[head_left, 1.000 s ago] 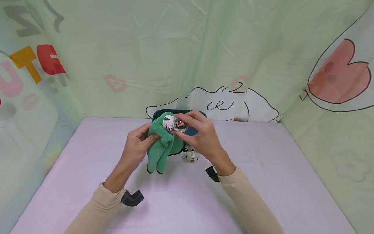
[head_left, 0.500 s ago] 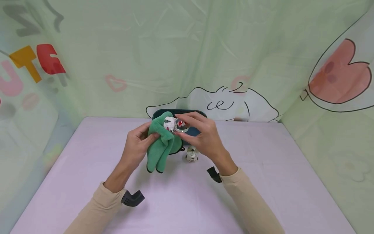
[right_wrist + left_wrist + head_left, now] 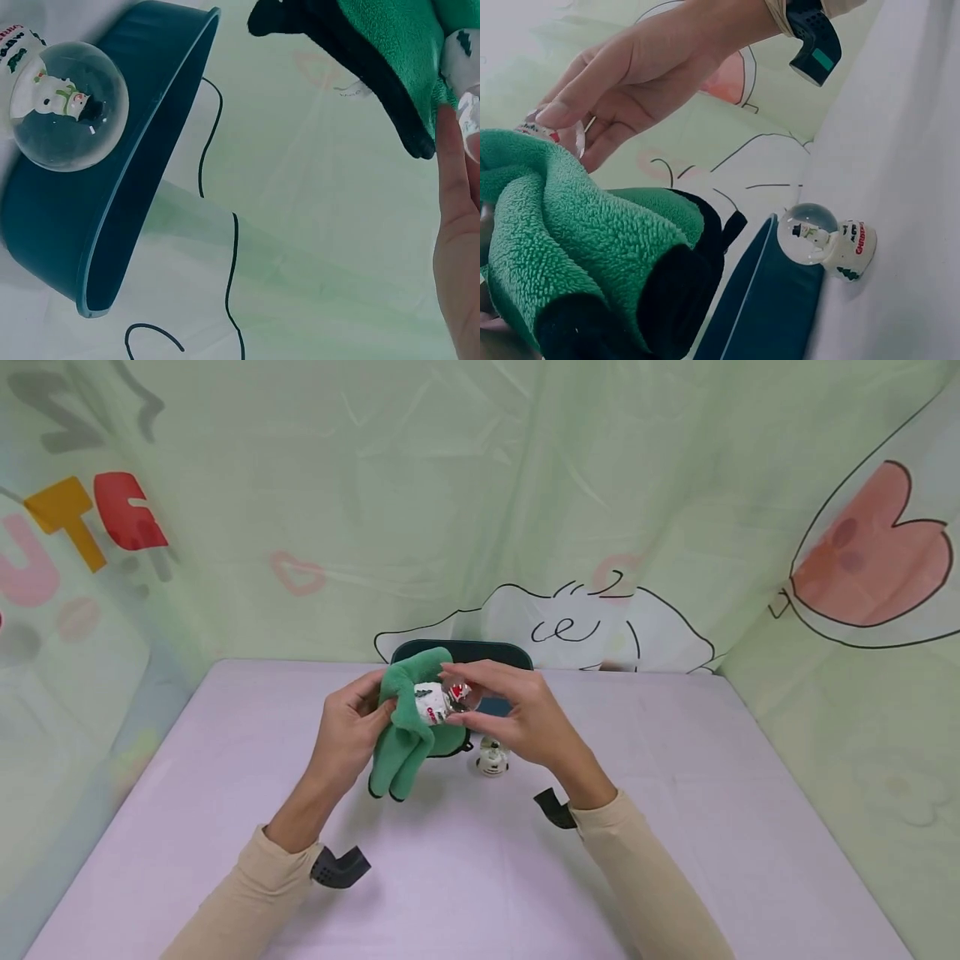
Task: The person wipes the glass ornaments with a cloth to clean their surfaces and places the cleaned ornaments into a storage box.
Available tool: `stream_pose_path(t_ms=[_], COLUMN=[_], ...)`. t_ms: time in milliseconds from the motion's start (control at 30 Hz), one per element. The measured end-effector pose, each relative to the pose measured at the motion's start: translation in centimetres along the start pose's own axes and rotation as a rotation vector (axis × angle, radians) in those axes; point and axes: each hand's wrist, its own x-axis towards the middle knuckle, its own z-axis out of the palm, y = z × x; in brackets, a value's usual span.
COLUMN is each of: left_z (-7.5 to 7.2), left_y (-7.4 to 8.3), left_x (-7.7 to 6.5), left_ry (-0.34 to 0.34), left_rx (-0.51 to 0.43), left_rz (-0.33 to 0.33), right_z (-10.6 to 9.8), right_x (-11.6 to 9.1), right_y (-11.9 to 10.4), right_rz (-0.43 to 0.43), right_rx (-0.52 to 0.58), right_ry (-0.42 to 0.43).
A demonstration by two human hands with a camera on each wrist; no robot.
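My left hand [image 3: 347, 722] grips a fuzzy green cloth [image 3: 397, 756] with black edging, its folds hanging down below the fingers. The cloth is bunched against the white, printed base of a snow globe [image 3: 431, 702], which lies tilted on its side in the air. Fingers and thumb of my right hand [image 3: 528, 706] pinch the clear ball of that globe, where a red figure shows inside. In the left wrist view the cloth [image 3: 592, 217] covers much of the base. The right wrist view catches only part of the right hand [image 3: 457, 202] at the cloth's edge.
A second snow globe [image 3: 847, 251] with a snowman inside stands upright on the lilac-covered table [image 3: 480, 877]. Right behind it is a dark teal basin [image 3: 75, 247], partly hidden by the hands and cloth. A printed curtain [image 3: 337, 510] closes off the back.
The held snow globe has dipped slightly and turned between the fingers, so its base shows another side. The cloth has shifted a little left with my left hand. The standing globe stays put.
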Motion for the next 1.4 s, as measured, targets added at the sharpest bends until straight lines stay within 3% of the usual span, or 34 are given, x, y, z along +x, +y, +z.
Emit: stream_pose_path(t_ms=[200,367,600,800,933,1167,1400], left_z=[-0.1,0.0,0.2,0.6,0.8,0.6,0.2], left_y=[0.2,0.2,0.0,-0.1,-0.1,-0.5,-0.2], left_x=[0.3,0.1,0.0,-0.3,-0.4,-0.3,-0.4], left_ry=[0.028,0.001,-0.005,-0.024,-0.027,-0.011,-0.060], left_rx=[-0.001,-0.019,-0.029,-0.022,-0.004,-0.002,-0.003], left_rz=[-0.016,-0.014,-0.009,-0.002,0.003,0.003,0.004], right_z=[0.0,0.2,0.5,0.5,0.1,-0.8,-1.0], right_x=[-0.2,-0.2,0.2,0.4,0.5,0.6,0.5], right_y=[0.1,-0.1,-0.2,0.1,0.1,-0.2,0.2], right_rz=[0.040,0.064,0.066,0.041,0.035,-0.028,0.020], right_rx=[0.059,0.045,-0.036,-0.189,-0.236,-0.215,-0.125], right_ry=[-0.002,0.059,0.126,0.168,0.133,-0.029,0.016])
